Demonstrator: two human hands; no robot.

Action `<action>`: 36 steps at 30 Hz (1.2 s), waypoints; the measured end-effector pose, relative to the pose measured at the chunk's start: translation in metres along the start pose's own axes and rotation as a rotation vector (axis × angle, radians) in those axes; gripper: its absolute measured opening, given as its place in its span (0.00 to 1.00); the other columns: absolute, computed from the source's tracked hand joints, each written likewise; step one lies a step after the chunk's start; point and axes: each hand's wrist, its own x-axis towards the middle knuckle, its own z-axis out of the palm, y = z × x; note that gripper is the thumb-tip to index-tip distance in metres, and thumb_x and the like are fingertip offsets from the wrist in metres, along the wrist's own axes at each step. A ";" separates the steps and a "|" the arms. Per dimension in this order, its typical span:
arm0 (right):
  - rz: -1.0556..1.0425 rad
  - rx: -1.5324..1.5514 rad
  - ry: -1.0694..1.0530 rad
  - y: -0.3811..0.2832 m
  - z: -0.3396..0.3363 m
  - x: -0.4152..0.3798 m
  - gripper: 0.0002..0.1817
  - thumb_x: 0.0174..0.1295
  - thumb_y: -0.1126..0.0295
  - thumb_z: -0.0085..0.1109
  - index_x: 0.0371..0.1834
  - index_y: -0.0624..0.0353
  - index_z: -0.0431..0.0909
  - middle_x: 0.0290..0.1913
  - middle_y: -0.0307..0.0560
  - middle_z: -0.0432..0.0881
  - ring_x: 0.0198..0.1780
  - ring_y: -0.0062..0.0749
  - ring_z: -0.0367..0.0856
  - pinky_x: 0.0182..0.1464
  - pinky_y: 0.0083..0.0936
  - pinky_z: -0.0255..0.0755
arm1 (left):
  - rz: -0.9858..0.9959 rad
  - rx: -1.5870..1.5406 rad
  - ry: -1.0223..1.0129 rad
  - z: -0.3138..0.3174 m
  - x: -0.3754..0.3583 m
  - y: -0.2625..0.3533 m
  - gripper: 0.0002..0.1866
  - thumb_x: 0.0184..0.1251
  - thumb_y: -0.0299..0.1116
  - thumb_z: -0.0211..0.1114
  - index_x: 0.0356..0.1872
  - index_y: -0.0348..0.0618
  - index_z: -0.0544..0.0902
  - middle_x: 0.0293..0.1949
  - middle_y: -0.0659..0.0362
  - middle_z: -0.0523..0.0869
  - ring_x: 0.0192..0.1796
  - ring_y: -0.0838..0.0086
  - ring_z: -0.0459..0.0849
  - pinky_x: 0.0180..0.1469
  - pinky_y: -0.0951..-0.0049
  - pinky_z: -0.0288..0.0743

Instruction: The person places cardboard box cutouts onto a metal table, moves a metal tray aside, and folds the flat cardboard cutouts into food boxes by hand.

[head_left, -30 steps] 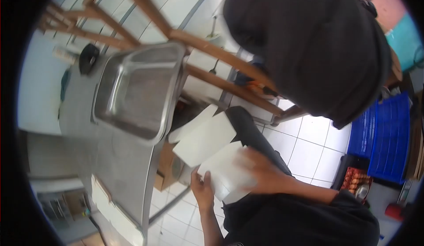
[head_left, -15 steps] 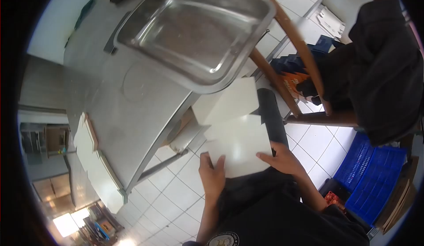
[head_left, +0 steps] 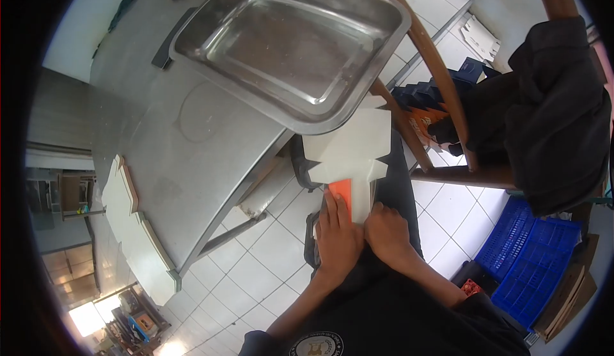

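A white cardboard sheet (head_left: 350, 137) with cut flaps lies on my lap, its far end beside the metal tray. One side panel is folded inward and shows an orange outer face (head_left: 341, 193). My left hand (head_left: 339, 244) presses flat on that orange panel, fingers stretched forward. Close beside it, my right hand (head_left: 387, 233) is closed at the right edge of the sheet, its fingers curled around a folded edge partly hidden by the hand.
A steel tray (head_left: 291, 43) rests on the metal table (head_left: 160, 183), overhanging its edge. White cardboard pieces (head_left: 137, 228) lie at the table's left. Right stand a wooden chair (head_left: 441, 176) with dark cloth (head_left: 556, 113), folded blue-and-orange boxes (head_left: 422, 100) and a blue crate (head_left: 531, 263).
Both hands have come together over the sheet. The left side panel has been folded in, showing orange, and the right hand's fingers have curled closed at the right edge.
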 end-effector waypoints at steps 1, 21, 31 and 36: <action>0.028 0.003 -0.012 0.002 0.003 0.004 0.09 0.58 0.72 0.63 0.34 0.67 0.75 0.37 0.60 0.85 0.38 0.53 0.87 0.36 0.43 0.85 | 0.032 -0.040 0.000 -0.001 0.001 0.002 0.39 0.59 0.27 0.61 0.72 0.23 0.62 0.75 0.31 0.61 0.65 0.43 0.74 0.64 0.51 0.70; 0.083 0.159 -0.058 -0.011 -0.020 0.025 0.17 0.68 0.60 0.59 0.43 0.67 0.78 0.35 0.66 0.85 0.38 0.62 0.87 0.45 0.49 0.83 | -0.245 -0.137 -0.126 -0.011 -0.005 -0.006 0.49 0.61 0.41 0.77 0.79 0.42 0.59 0.57 0.43 0.74 0.51 0.49 0.79 0.53 0.53 0.75; -0.006 0.995 -0.305 0.049 -0.002 -0.025 0.23 0.71 0.55 0.64 0.51 0.68 0.82 0.36 0.58 0.87 0.37 0.35 0.85 0.42 0.31 0.77 | -0.608 -0.949 -0.217 -0.028 -0.032 -0.072 0.33 0.61 0.27 0.77 0.66 0.33 0.74 0.46 0.51 0.85 0.42 0.69 0.86 0.40 0.69 0.81; 0.053 0.683 -0.230 0.026 0.005 -0.027 0.18 0.73 0.60 0.57 0.44 0.69 0.81 0.37 0.60 0.87 0.34 0.49 0.88 0.40 0.39 0.80 | -0.817 -1.027 0.039 -0.019 -0.048 -0.070 0.11 0.60 0.24 0.77 0.37 0.34 0.81 0.31 0.58 0.87 0.27 0.80 0.81 0.29 0.78 0.73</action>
